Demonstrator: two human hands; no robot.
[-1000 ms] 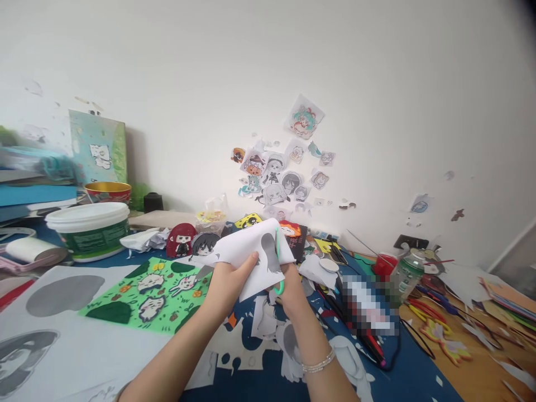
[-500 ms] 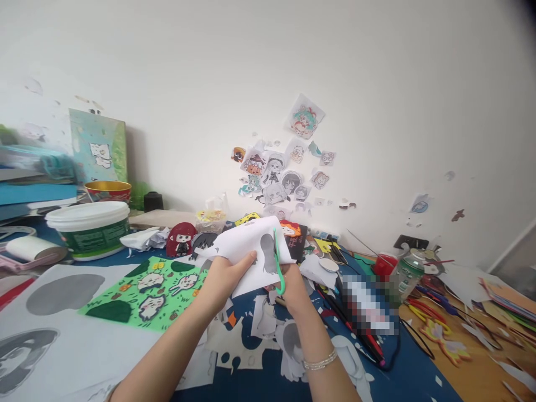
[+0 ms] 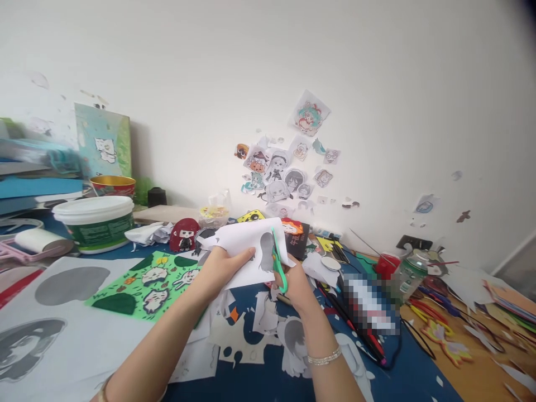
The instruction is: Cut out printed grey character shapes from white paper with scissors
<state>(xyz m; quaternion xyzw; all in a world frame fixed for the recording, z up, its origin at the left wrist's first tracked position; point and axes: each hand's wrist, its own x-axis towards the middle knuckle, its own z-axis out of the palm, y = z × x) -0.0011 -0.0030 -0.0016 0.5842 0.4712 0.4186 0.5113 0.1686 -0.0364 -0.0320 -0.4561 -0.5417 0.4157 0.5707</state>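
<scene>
My left hand [image 3: 224,267] pinches a sheet of white paper [image 3: 240,237] by its near left part, thumb on top. A grey printed shape [image 3: 267,252] shows on the sheet. Closed round the handle of green scissors [image 3: 281,274] is my right hand [image 3: 293,279], at the sheet's right edge. The scissor blades point away from me along the right side of the grey shape; part of the handle is hidden by the fingers. Below the hands lie paper offcuts [image 3: 240,340] and a cut-out figure with grey hair [image 3: 293,340].
To the left are a green decorated sheet [image 3: 121,282], large printed paper [image 3: 62,312] and a white-lidded tub [image 3: 96,223]. Pens [image 3: 355,329], a red cup [image 3: 386,267] and a glass jar [image 3: 412,273] stand or lie on the right. Cut-out drawings [image 3: 278,167] cover the wall ahead.
The scissors' handle has swung slightly right and toward me, with my right hand. My left hand keeps its hold on the paper. The whole view has shifted a little.
</scene>
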